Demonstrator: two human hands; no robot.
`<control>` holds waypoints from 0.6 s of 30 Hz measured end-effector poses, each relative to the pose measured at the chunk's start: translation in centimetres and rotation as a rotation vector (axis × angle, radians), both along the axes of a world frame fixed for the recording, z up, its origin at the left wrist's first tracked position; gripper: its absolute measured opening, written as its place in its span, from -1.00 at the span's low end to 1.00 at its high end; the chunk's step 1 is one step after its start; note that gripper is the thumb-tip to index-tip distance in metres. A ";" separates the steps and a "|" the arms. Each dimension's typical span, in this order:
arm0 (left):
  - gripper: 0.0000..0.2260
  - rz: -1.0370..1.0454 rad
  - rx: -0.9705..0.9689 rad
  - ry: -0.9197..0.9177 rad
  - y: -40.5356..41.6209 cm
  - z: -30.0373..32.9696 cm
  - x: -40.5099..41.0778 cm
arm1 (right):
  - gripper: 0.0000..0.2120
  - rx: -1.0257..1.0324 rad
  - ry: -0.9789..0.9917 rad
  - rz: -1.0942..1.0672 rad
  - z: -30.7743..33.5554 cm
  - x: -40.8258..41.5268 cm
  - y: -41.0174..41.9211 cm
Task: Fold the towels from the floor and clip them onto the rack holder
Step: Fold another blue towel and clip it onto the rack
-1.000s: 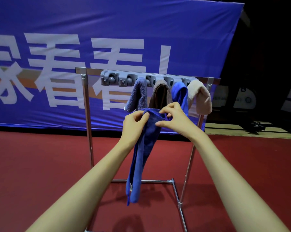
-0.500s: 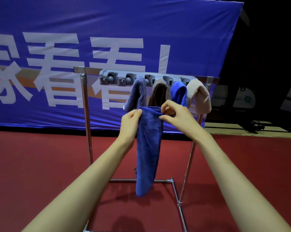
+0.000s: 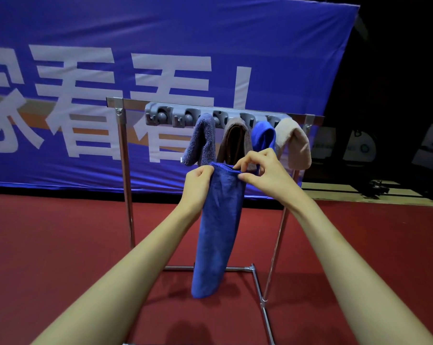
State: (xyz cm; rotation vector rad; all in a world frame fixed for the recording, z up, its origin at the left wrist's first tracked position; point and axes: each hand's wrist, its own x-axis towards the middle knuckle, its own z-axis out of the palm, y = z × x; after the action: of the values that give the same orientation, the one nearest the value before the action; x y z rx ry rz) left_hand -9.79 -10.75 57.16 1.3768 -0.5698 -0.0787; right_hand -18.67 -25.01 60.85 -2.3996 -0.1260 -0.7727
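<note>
A blue banner (image 3: 160, 70) hangs behind the metal rack (image 3: 125, 170) on red floor (image 3: 48, 245). The left hand (image 3: 198, 181) and right hand (image 3: 262, 173) pinch the top edge of a folded blue towel (image 3: 218, 232) (hanging long and narrow) below the grey clip holder (image 3: 175, 118). Above it, four clipped towels hang: purple-grey (image 3: 201, 140), brown (image 3: 236, 143), bright blue (image 3: 262, 136), beige (image 3: 295, 145).

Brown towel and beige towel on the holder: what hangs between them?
In the head view, a bright blue towel hangs between the brown towel and the beige towel.

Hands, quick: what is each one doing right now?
Left hand: grips the top edge of the blue towel.
Right hand: pinches the same towel's top edge.
</note>
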 end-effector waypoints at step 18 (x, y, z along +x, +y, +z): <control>-0.83 -0.123 0.024 -0.124 0.7 -0.8 -0.9 | -0.87 -0.050 0.007 -0.183 0.2 -0.5 0.0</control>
State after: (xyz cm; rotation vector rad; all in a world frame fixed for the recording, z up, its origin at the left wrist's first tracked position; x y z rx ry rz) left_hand -10.64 -10.03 56.34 1.3757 -0.7594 -0.0998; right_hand -19.19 -24.97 61.09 -2.4856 0.0794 -0.8522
